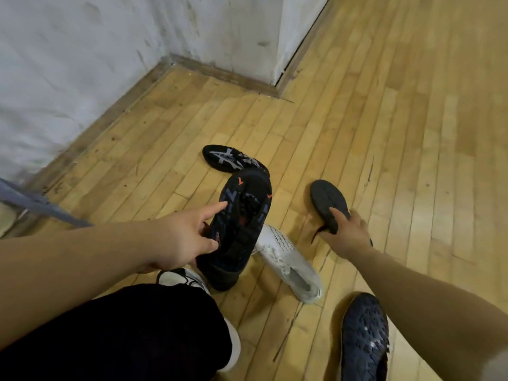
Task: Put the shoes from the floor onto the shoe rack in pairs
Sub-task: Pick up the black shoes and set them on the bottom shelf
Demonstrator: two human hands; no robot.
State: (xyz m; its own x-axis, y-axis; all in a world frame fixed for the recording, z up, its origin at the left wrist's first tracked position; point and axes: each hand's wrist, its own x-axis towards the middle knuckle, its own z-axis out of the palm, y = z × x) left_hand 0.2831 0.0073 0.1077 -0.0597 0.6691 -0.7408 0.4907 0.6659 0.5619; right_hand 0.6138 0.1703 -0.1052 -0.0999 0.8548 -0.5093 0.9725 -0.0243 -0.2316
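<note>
Head | left hand [181, 237] grips patterned shoe [242, 213] | right hand [347, 235] grips grey-soled shoe [326, 198] | white shoe [286, 261] between

We see soft, fairly dim indoor light on the wooden floor [357, 105], with a pale sheen well right of the white wall [82, 50]. That wall is blurred; planks bow toward the frame edges.

bare floor [398, 133] right, shoes [288, 262] clustered centre

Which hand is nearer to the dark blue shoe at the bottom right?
Right. The right hand, gripping a grey shoe, is just beyond the dark blue shoe; the left hand, holding a black shoe, is farther left.
</note>
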